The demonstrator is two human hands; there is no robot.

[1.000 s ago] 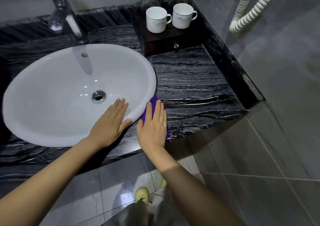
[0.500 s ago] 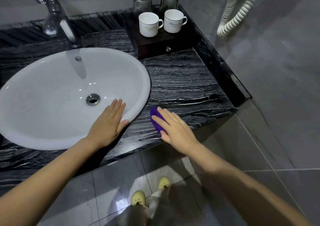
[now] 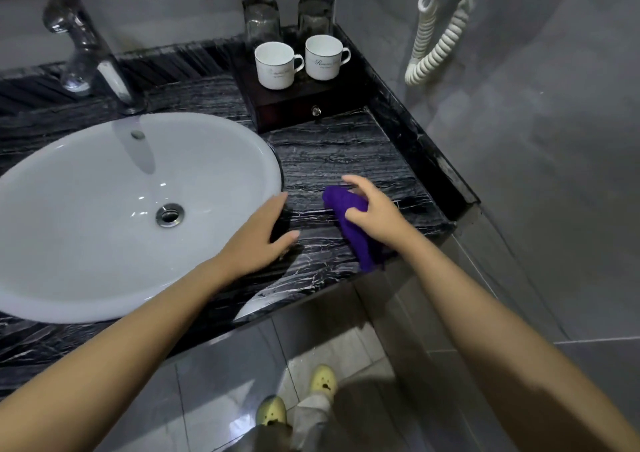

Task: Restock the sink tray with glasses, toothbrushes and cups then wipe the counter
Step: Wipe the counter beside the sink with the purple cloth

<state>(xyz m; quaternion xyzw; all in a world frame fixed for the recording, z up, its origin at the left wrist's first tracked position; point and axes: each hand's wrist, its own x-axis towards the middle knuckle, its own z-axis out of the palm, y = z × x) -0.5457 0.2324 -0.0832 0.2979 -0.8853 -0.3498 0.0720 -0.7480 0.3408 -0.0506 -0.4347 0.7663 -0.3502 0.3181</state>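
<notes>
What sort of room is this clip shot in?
Most likely a hotel bathroom: a white basin with a chrome tap is set in a black marble counter. A tray holds paired cups and glasses, and a coiled cord hangs on the wall.

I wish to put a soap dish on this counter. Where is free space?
The best bare patch of counter lies between the tray, the sink and the cloth. A narrower strip runs between the faucet and the tray. The tray is crowded: two cups, two glasses. The front edge is taken: left hand, and right hand gripping the cloth.
</notes>
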